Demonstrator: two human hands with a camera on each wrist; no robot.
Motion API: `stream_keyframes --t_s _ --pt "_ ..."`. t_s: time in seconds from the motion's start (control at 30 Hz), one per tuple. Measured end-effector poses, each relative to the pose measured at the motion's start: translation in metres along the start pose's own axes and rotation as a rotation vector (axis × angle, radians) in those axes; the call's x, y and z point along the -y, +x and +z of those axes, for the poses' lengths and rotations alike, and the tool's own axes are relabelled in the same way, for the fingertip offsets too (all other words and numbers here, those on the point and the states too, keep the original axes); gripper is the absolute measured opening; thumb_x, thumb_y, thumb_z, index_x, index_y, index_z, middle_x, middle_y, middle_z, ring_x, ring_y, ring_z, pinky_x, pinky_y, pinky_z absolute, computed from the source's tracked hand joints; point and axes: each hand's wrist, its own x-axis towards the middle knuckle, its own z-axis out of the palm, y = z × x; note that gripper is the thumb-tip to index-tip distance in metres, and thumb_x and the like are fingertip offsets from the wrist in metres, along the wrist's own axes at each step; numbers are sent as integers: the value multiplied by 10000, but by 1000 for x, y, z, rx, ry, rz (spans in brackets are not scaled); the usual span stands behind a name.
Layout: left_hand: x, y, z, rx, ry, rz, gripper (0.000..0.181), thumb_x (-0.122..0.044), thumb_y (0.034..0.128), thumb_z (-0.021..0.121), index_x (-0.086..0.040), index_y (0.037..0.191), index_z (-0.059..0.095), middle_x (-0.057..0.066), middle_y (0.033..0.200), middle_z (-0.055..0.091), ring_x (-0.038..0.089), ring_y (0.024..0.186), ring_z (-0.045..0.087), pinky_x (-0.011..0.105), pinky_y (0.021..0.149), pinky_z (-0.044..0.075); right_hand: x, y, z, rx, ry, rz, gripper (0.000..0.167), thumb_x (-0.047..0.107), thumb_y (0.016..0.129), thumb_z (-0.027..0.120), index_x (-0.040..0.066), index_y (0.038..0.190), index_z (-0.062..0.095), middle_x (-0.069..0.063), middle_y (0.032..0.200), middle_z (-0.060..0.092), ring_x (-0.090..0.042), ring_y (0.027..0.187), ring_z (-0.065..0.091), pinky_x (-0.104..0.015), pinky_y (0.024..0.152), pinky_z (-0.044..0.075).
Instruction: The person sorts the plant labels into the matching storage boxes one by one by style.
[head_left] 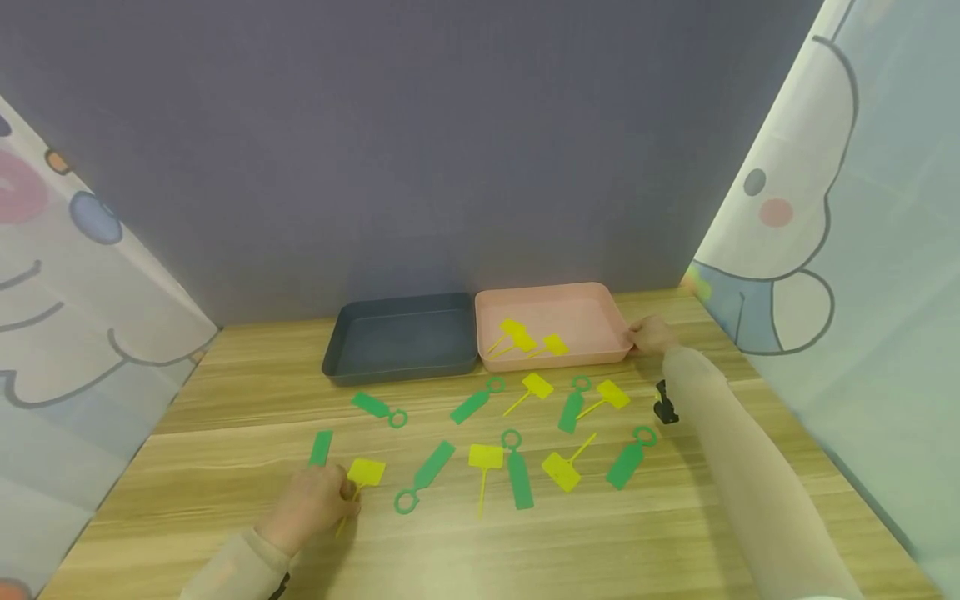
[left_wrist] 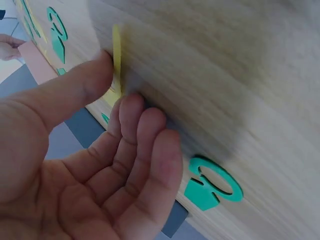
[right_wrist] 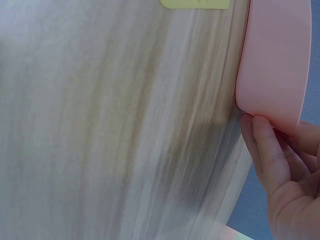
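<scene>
My left hand is low at the left of the table, with thumb and index finger pinching a yellow T-shaped plant label by its stem. In the left wrist view that yellow label shows nearly edge-on against the thumb. Partly behind the same hand lies a green ring-ended plant tag. At the back right, my right hand grips the front right corner of a pink tray, thumb over the rim and fingers outside. Several yellow labels lie inside that tray.
A dark blue tray stands against the pink one's left side. Spread over the wooden table are several green tags and yellow labels. A small black object shows beside the right sleeve. A grey panel rises behind.
</scene>
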Motion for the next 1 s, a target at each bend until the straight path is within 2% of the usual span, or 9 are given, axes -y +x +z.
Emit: stream_keyframes --t_s 0.2,0.3,0.5,0.57,0.7,0.87,1.0 --pt "2 0 2 -6 -4 11 235 -82 759 691 -77 555 572 -11 575 497 72 425 375 135 388 278 0 0 0 -5 2 2 376 88 936 426 -190 1183 487 -324 1125 573 -106 746 637 -295 755 548" --pt "3 0 2 -18 -5 36 188 -46 758 675 -59 590 592 13 663 566 75 438 376 133 388 286 0 0 0 -5 -8 3 377 90 937 426 -189 1183 487 -320 1116 579 -111 749 638 -298 758 548" --pt "3 0 -1 -5 -1 50 97 -32 747 670 -37 657 636 141 861 688 125 565 515 208 461 425 2 -1 0 -1 -20 6 382 95 942 423 -185 1194 479 -313 1112 586 -120 755 640 -317 778 544" --pt "4 0 -2 6 1 43 73 -27 751 663 -28 685 633 158 858 683 138 591 528 223 483 444 2 -1 0 0 -31 11 388 103 942 422 -181 1201 476 -308 1119 585 -131 771 641 -331 794 538" --pt "5 0 -2 6 21 39 140 -21 758 651 -71 637 602 56 747 649 123 549 466 207 464 396 3 -2 -1 0 -34 9 386 103 938 425 -178 1196 484 -310 1126 580 -146 786 641 -343 804 536" --pt "7 0 -1 2 54 42 160 -29 757 651 -99 625 594 -3 639 572 118 538 429 203 464 365 3 -3 -1 -11 -12 -9 361 80 926 435 -187 1158 511 -316 1087 596 -104 719 633 -283 732 548" --pt "7 0 -1 -4 34 37 118 -38 752 663 -83 658 606 26 697 616 116 546 447 204 466 384 3 -4 -2 -16 -22 -17 355 77 925 433 -188 1147 519 -309 1061 611 -88 700 625 -272 722 542"
